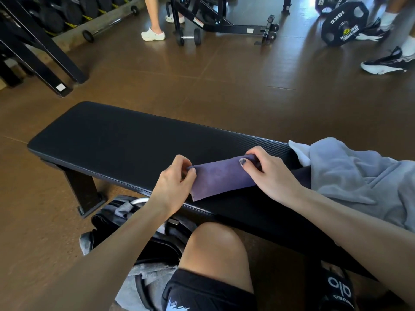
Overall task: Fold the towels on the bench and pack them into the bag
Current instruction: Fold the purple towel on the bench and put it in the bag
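Layout around the bench

A small folded towel lies on the bench's near edge, the left hand at its left end and the right hand at its right end. On the bench's right end, just beside that towel, sits a loose heap of towel. The bag is on the floor before the bench, under its near edge. Behind the bench, well apart, stand a dumbbell and a weight plate
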A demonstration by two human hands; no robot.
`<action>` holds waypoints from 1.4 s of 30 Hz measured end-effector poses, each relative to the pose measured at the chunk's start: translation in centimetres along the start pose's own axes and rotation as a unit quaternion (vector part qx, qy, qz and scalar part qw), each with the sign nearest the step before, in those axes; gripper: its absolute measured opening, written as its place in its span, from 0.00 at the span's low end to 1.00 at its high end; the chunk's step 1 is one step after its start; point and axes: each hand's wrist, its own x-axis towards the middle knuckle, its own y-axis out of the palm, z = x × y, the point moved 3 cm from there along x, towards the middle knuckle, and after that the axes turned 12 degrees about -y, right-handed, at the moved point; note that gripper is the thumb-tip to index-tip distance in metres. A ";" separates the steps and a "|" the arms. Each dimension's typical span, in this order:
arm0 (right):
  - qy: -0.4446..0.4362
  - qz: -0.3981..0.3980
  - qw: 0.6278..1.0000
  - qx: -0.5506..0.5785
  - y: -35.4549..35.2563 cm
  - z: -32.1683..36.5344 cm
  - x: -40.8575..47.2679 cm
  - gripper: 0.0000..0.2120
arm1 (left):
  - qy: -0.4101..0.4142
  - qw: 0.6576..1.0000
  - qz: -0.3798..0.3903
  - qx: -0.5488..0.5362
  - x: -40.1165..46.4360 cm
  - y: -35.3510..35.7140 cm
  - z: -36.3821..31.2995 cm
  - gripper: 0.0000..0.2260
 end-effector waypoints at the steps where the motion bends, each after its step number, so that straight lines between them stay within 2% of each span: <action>1: 0.010 0.003 1.000 0.002 0.1 -0.1 0.1 0.08 | -0.010 1.000 -0.007 0.001 0.2 0.1 0.2 0.04; 5: 0.033 0.001 0.999 -0.007 0.4 -0.4 0.5 0.09 | -0.029 0.999 -0.010 0.031 1.0 0.4 0.3 0.12; 12: 0.062 0.033 0.998 -0.004 0.7 -0.5 0.6 0.08 | -0.039 0.988 -0.002 0.149 1.8 0.6 -0.3 0.10; 15: 0.074 0.043 0.996 -0.009 0.8 -0.4 0.4 0.07 | -0.029 0.974 -0.037 0.223 0.9 0.2 -0.2 0.12; 17: 0.085 0.050 0.995 -0.011 0.9 -0.1 0.3 0.08 | -0.063 0.972 -0.053 0.220 0.2 -0.2 -0.3 0.17; 20: 0.093 0.055 0.994 -0.017 1.2 0.4 -0.1 0.10 | -0.141 0.966 0.015 0.216 -0.1 -0.2 -0.7 0.24; 23: 0.096 0.057 0.993 -0.022 1.2 1.1 -0.6 0.10 | -0.190 0.963 0.083 0.173 -0.2 -0.5 -1.0 0.25; 29: 0.109 0.075 0.991 -0.024 1.3 2.4 -1.6 0.10 | -0.209 0.964 0.132 0.102 -1.7 -1.8 -0.6 0.20; 31: 0.110 0.084 0.990 -0.025 1.6 3.0 -1.9 0.10 | -0.225 0.963 0.134 0.061 -2.4 -1.8 0.2 0.19; 35: 0.110 0.094 0.989 -0.017 2.1 4.1 -2.5 0.10 | -0.278 0.941 0.107 -0.161 -2.9 -1.6 1.3 0.16; 39: 0.112 0.113 0.987 -0.018 2.1 5.1 -2.7 0.10 | -0.253 0.935 0.097 -0.230 -3.5 -2.0 1.4 0.15; 42: 0.091 0.122 0.988 -0.036 2.1 5.4 -2.3 0.10 | -0.228 0.942 0.088 -0.232 -3.9 -3.3 1.3 0.14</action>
